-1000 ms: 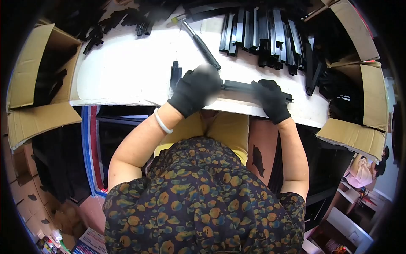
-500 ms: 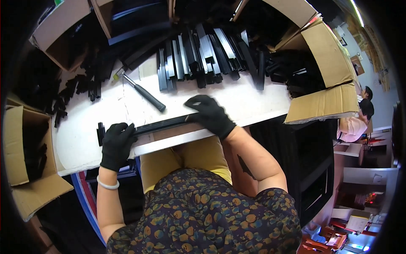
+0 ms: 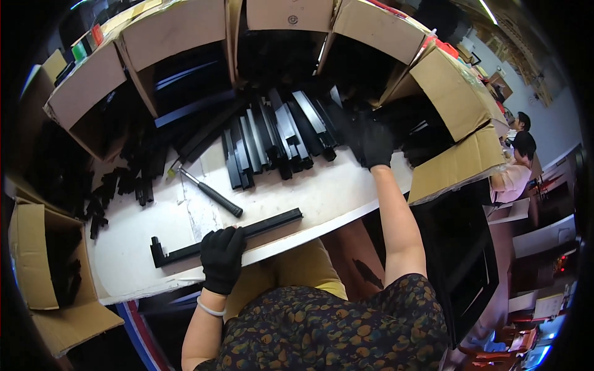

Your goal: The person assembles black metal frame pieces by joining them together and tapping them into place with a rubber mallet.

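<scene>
A long black bar (image 3: 260,227) with a small upturned end piece at its left lies along the near edge of the white worktable (image 3: 346,191). My left hand (image 3: 221,258), in a black glove, rests on the bar near its middle and presses it to the table. My right hand (image 3: 371,143), also gloved in black, reaches far out to the right end of a heap of black strips (image 3: 278,136). It touches the dark parts there; whether it grips one is hidden by the dark clutter.
A hammer with a black handle (image 3: 210,193) lies on the table behind the bar. Small black pieces (image 3: 124,182) are scattered at the left. Open cardboard boxes (image 3: 173,31) of black parts ring the table. Another person (image 3: 516,161) sits at the far right.
My right hand has left the bar and stretched out to the strips at the back right. My left hand has slid from the bar's left end toward its middle. The view has tilted.
</scene>
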